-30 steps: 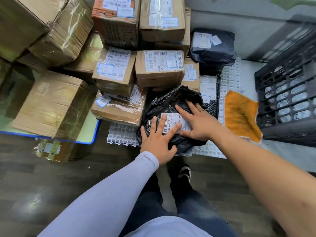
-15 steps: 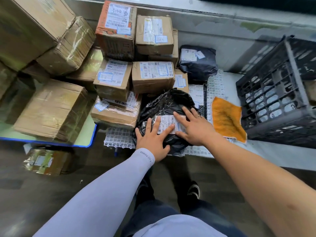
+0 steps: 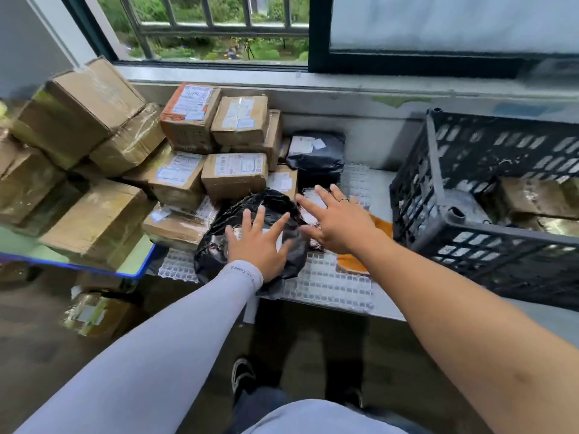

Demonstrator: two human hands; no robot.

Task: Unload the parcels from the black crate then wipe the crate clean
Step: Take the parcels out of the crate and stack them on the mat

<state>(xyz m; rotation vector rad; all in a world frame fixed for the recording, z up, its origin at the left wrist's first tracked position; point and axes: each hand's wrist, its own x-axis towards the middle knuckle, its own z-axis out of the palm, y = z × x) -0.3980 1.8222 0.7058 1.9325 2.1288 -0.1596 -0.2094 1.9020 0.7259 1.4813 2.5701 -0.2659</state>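
Both hands are showing a wide, loose grip, fingers spread and holding nothing: the left hand (image 3: 258, 245) is lying flat on the black plastic mailer bag (image 3: 250, 236) at the middle of the view, while the right hand (image 3: 336, 220) is hovering just beside it at about two o'clock, over the white grid mat (image 3: 326, 286). That bag is lying on the counter's (image 3: 380, 180) front edge, set against the stack of cardboard parcels (image 3: 233, 175) at ten to eleven o'clock.

The bag is looking soft, crinkly and slick, likely light; I judge a pinch on one corner would be letting it slide, so cupping it from both sides would be surer. The boxes are looking stiff and taped, easy to take by opposite faces.

The black crate (image 3: 482, 195) is sitting at three o'clock with at least two brown parcels (image 3: 539, 198) visible inside, so unloading is looking unfinished. One orange cloth (image 3: 354, 261) is lying between bag and crate, partly under the right forearm. I am counting two black bags, the second (image 3: 316, 155) at twelve o'clock, and roughly a dozen boxes.
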